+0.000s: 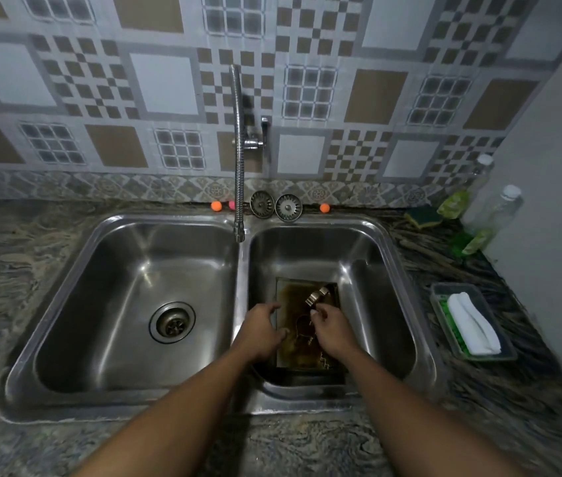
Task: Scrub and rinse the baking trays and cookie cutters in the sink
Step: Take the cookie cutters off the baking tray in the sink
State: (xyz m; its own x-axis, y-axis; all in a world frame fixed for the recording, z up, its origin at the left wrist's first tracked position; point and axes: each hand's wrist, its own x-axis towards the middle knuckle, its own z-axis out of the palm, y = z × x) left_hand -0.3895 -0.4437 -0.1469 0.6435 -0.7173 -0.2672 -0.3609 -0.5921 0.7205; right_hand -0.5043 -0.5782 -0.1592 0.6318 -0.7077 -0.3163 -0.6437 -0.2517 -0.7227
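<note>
One double sink (238, 404) is showing two basins, and the single baking tray (293, 301) that can be counted is lying flat on the floor of the right basin (369, 270), its surface stained brown; whether a second tray is sitting under it cannot be told. One cookie cutter (317, 295) is being lifted just above the tray, and at least two more cutter outlines (323, 360) are lying on the tray, too dim to count surely. The right hand (333, 330) is pinching the raised cutter between narrowly closed fingertips, the other fingers curling loosely. The left hand (260, 330) is half curled and is gripping the tray's left rim, thumb lying on the tray's inner face. The tray's left edge is sitting close to the basin wall, while open steel is showing beyond its far and right edges. The left basin (107, 304) is holding only its drain (172, 322). One faucet (238, 149) is hanging over the divider. Behind the sink two strainer plugs (288, 207) are leaning beside three small balls (216, 206). On the right counter two bottles (499, 218), one sponge (422, 216) and one container (437, 297) with a white cloth (472, 321) are standing well apart from the hands.
</note>
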